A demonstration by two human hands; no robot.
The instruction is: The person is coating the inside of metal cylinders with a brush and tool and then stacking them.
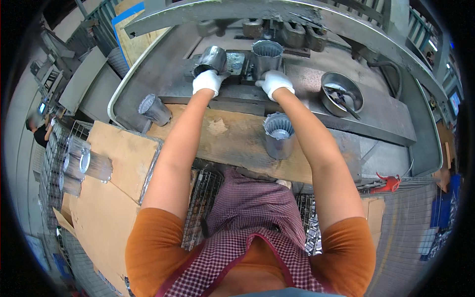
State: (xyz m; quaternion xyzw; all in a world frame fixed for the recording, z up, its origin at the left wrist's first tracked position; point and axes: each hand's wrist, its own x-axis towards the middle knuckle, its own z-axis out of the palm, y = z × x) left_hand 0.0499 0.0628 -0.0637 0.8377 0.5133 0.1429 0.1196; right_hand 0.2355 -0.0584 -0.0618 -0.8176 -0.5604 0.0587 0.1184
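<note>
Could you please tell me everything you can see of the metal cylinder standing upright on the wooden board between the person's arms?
The metal cylinder is a dull grey, hollow housing that looks like cast metal. It stands upright with its open mouth upward, showing a ribbed inner wall and a paler bottom. Its outer wall is plain, slightly scuffed. It rests near the right end of the worn wooden board, just inside the person's right forearm; whether the arm touches it cannot be told. Neither gloved hand holds it.

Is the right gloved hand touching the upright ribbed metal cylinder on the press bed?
Touching. The head view shows the right hand in its white glove pressed against the base of the upright ribbed metal cylinder, no gap visible.
</note>
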